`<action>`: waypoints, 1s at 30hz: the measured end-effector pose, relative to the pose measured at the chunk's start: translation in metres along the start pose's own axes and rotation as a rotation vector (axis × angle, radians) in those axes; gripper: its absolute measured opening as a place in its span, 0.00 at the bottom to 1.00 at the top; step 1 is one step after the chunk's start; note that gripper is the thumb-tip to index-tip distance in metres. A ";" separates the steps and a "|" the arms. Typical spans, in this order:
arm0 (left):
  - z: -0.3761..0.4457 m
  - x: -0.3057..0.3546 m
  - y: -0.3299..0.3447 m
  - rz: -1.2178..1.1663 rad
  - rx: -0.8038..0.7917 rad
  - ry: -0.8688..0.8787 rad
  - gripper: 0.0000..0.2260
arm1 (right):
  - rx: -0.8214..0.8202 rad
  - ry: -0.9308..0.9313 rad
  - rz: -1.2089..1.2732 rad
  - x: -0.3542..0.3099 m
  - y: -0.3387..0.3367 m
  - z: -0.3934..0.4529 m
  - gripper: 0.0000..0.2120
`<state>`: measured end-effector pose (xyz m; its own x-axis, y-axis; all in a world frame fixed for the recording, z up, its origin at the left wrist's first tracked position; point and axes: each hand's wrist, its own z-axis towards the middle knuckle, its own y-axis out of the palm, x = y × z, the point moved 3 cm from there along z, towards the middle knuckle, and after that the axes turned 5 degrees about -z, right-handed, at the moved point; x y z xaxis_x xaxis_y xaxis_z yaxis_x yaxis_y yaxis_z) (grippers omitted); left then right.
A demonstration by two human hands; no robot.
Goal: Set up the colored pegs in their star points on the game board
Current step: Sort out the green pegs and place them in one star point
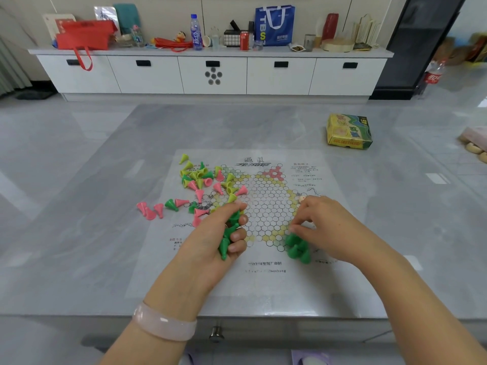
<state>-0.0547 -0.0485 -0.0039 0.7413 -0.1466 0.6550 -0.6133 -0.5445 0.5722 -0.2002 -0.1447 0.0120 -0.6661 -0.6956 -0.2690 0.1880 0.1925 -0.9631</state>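
Green pegs [228, 238] half-hidden in the left hand's [216, 241] curled fingers; right hand's [320, 225] fingers seemingly pinch another.

You're in a home living room. Glossy grey tiled floor [66, 133]; a long white low cabinet [210, 75] with drawers along the wall, its top cluttered with household things: red tote bag [84, 35], blue shopping bag [275, 25], water bottle [196, 31], soda can [244, 41]. Your grey bench [92, 246] carries a paper game sheet [303, 285].
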 end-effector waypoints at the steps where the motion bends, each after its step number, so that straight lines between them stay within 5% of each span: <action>1: 0.000 0.000 0.000 0.007 -0.011 0.002 0.03 | 0.028 0.004 0.028 0.000 -0.001 0.000 0.08; 7: -0.003 -0.007 0.008 0.150 -0.142 -0.007 0.14 | 0.270 -0.076 0.338 -0.028 -0.014 0.002 0.06; 30: -0.008 -0.006 0.013 0.044 -0.272 -0.073 0.12 | 0.223 -0.114 0.552 -0.035 -0.012 0.001 0.09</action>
<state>-0.0688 -0.0481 0.0036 0.7237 -0.2302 0.6506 -0.6889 -0.2963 0.6615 -0.1788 -0.1231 0.0331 -0.3479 -0.6067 -0.7148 0.6387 0.4048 -0.6544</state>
